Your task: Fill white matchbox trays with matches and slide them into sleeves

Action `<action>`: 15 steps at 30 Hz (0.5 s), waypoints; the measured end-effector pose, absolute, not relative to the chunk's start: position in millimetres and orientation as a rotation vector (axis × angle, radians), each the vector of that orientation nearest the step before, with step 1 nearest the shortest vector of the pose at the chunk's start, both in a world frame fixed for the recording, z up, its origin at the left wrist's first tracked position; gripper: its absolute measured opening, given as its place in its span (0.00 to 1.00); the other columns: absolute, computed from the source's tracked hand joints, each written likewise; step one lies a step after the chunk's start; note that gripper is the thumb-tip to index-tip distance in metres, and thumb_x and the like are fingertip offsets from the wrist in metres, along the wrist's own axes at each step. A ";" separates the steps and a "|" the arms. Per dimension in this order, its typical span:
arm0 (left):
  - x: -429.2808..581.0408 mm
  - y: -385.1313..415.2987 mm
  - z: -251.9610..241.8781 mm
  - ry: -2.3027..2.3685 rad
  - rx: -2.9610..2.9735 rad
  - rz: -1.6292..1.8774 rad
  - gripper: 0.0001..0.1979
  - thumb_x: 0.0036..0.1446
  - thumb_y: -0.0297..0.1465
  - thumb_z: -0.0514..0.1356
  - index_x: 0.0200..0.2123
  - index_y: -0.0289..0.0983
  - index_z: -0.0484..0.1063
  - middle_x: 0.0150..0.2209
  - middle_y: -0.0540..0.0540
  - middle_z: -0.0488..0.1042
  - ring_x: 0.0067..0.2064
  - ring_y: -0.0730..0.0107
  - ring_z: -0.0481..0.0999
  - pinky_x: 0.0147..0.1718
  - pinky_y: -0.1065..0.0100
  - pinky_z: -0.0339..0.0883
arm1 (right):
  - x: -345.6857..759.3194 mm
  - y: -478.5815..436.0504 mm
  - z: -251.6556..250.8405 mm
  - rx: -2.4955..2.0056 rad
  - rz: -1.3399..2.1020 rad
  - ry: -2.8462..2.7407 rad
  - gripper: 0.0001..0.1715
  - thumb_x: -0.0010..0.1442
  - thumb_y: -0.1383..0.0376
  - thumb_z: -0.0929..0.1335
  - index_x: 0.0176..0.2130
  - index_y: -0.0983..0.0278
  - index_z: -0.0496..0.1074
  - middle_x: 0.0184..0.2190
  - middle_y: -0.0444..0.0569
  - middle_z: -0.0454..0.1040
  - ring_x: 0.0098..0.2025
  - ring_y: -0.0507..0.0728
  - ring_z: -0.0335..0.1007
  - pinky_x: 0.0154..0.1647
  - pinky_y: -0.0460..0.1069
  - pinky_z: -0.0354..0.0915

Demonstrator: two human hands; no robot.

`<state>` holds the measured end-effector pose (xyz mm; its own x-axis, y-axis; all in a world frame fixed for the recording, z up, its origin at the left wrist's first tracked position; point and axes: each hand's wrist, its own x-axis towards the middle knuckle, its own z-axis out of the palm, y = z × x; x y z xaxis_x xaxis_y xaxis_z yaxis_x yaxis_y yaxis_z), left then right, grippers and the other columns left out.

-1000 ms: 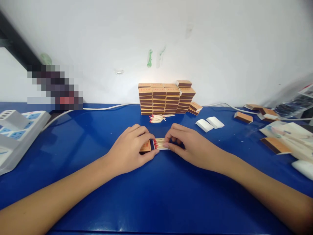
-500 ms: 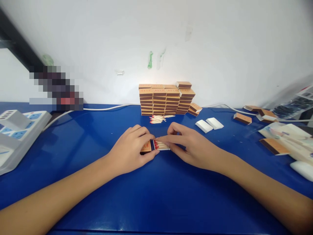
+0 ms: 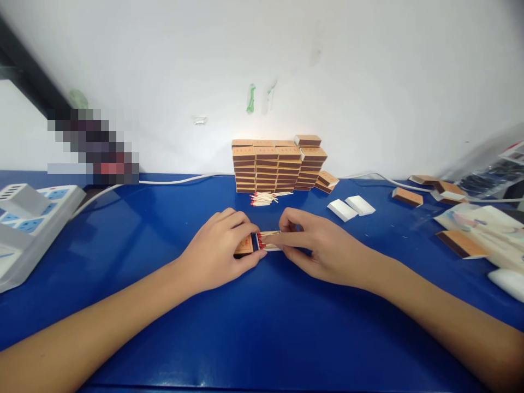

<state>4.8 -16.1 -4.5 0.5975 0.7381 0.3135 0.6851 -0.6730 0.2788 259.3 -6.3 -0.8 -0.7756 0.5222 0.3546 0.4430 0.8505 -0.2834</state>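
Observation:
On the blue table, a matchbox (image 3: 245, 245) lies with its inner tray pulled part way out to the right. Red-tipped matches (image 3: 269, 244) fill the white tray, heads toward the sleeve. My left hand (image 3: 221, 248) is closed around the orange sleeve, fingertips at the far side and thumb at the near side. At the tray's other end is my right hand (image 3: 309, 243): its index finger stretches over the matches, the thumb is by the tray's right end, and another finger is curled. A small loose pile of matches (image 3: 264, 199) lies just behind.
Against the wall stands a stack of matchboxes (image 3: 266, 169). Two white trays (image 3: 343, 210) lie to its right. More matchboxes (image 3: 407, 197) and a plastic bag (image 3: 483, 218) are at far right. A power strip (image 3: 61, 218) sits at left, and a white cable (image 3: 176, 181) runs along the wall.
My right index finger has slid left and lies further over the matches in the tray. My left hand stays on the sleeve.

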 end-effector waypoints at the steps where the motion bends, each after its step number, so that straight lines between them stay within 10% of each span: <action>1: 4.7 -15.8 -4.8 1.205 2.695 0.612 0.14 0.66 0.40 0.65 0.49 0.37 0.78 0.46 0.42 0.78 0.48 0.54 0.74 0.49 0.52 0.71 | 259.6 -6.0 -0.6 -0.725 0.258 -2.593 0.22 0.71 0.71 0.64 0.57 0.56 0.79 0.39 0.49 0.67 0.36 0.55 0.65 0.35 0.50 0.64; 8: -6.8 -11.5 13.5 1.242 2.828 0.476 0.30 0.59 0.50 0.67 0.56 0.35 0.74 0.49 0.38 0.78 0.51 0.48 0.75 0.53 0.47 0.69 | 264.9 -2.3 4.7 -0.933 0.343 -2.549 0.21 0.68 0.56 0.71 0.58 0.59 0.75 0.46 0.53 0.72 0.45 0.60 0.72 0.46 0.56 0.72; 15: -23.7 -4.5 37.2 1.155 2.650 0.215 0.09 0.54 0.36 0.68 0.38 0.41 0.77 0.37 0.48 0.76 0.38 0.62 0.76 0.37 0.62 0.69 | 269.9 3.0 3.7 -1.005 0.523 -2.543 0.14 0.67 0.56 0.73 0.49 0.60 0.76 0.44 0.51 0.74 0.42 0.58 0.72 0.41 0.53 0.71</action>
